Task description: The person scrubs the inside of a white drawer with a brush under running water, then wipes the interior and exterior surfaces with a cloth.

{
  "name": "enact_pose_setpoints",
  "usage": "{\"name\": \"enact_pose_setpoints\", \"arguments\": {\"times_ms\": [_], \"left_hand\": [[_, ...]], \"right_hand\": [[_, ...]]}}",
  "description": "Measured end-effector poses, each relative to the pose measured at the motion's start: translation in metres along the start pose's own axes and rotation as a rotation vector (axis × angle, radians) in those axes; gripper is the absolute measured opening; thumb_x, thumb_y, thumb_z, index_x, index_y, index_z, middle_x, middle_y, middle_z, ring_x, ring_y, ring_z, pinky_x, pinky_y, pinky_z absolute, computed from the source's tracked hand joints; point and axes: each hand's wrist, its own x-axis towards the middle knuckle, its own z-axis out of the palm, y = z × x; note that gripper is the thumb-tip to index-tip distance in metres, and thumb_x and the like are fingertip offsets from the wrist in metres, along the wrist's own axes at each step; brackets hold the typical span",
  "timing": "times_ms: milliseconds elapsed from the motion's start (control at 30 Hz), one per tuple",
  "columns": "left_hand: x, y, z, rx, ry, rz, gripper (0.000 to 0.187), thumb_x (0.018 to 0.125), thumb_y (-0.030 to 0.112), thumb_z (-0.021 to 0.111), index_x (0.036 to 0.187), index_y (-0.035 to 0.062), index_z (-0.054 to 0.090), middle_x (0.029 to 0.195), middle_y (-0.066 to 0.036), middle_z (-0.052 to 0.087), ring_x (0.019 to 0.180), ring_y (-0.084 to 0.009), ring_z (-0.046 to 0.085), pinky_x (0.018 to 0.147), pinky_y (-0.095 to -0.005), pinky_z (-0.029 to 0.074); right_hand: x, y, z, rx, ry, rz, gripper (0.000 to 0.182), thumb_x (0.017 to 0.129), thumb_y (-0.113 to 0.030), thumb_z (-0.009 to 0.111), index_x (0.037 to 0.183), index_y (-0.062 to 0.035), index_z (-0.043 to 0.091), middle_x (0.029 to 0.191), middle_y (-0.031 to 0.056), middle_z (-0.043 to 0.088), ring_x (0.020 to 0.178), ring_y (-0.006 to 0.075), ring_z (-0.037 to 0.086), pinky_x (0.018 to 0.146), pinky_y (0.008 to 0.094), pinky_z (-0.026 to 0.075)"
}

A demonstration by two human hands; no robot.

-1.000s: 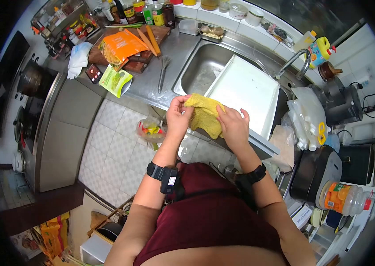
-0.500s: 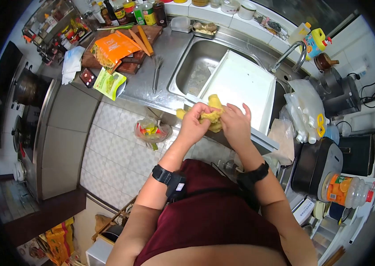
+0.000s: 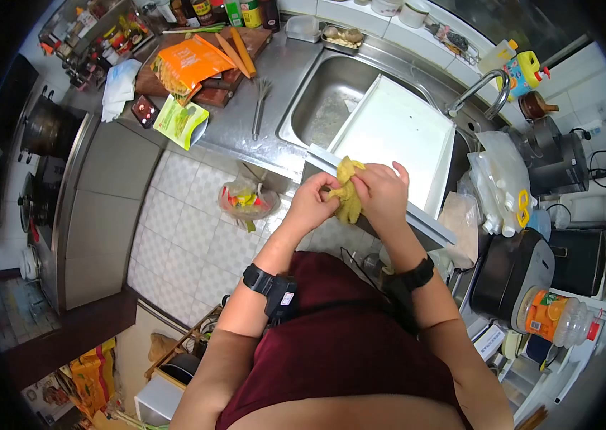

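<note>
A crumpled yellow cloth (image 3: 349,201) hangs between my hands, in front of the near edge of a white drawer-like tray (image 3: 396,125). My left hand (image 3: 312,206) pinches the cloth's left side, fingers curled together. On the other side, my right hand (image 3: 382,190) grips its upper right part between thumb and fingers. The tray lies tilted over the steel sink (image 3: 303,118), with a grey metal rail (image 3: 428,227) along its near side.
Left of the sink, a whisk (image 3: 258,111), a green packet (image 3: 181,122) and an orange bag (image 3: 192,63) lie on the counter. The faucet (image 3: 471,93) arches behind the tray. A rice cooker (image 3: 514,276) stands at right. A plastic bag (image 3: 247,201) sits on the floor.
The yellow cloth has been gathered and now hangs lower in a narrower bunch. My hands have shifted slightly around it. The whole view has moved a little.
</note>
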Motion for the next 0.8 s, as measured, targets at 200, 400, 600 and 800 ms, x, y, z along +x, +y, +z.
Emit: {"name": "enact_pose_setpoints", "arguments": {"times_ms": [200,400,600,800], "left_hand": [[0.002,0.000,-0.012,0.003,0.085,-0.019,0.020,0.074,-0.002,0.062,0.090,0.0052,0.053,0.077,0.001,0.055,0.061,-0.0052,0.050,0.057,-0.0215,0.043],[0.004,-0.006,0.005,0.132,-0.023,0.059,0.022,0.078,-0.005,0.060,0.096,0.0057,0.051,0.075,0.004,0.052,0.065,-0.0036,0.050,0.055,-0.0193,0.041],[0.004,-0.022,0.019,0.101,-0.079,0.070,0.025,0.079,-0.007,0.058,0.100,0.0045,0.051,0.087,0.001,0.054,0.070,-0.0053,0.053,0.059,-0.0207,0.045],[0.007,-0.023,0.001,0.025,0.115,0.059,0.029,0.074,0.003,0.064,0.102,0.0021,0.055,0.089,-0.007,0.058,0.076,-0.0131,0.056,0.069,-0.0263,0.047]], "right_hand": [[0.015,-0.010,0.017,-0.014,0.004,-0.057,0.010,0.076,-0.016,0.069,0.085,-0.0117,0.071,0.081,0.0012,0.066,0.084,0.0177,0.061,0.097,0.0450,0.034],[-0.006,0.003,-0.006,-0.059,0.005,-0.002,0.011,0.075,-0.017,0.070,0.085,-0.0148,0.072,0.081,0.0007,0.066,0.084,0.0171,0.062,0.097,0.0448,0.034],[-0.017,0.010,-0.023,-0.105,0.006,-0.023,0.009,0.075,-0.014,0.068,0.084,-0.0130,0.070,0.083,0.0018,0.066,0.087,0.0179,0.062,0.097,0.0453,0.034],[0.014,-0.009,0.016,-0.092,0.010,-0.174,0.011,0.076,-0.012,0.066,0.086,-0.0109,0.069,0.087,0.0023,0.066,0.089,0.0182,0.062,0.098,0.0457,0.034]]}}
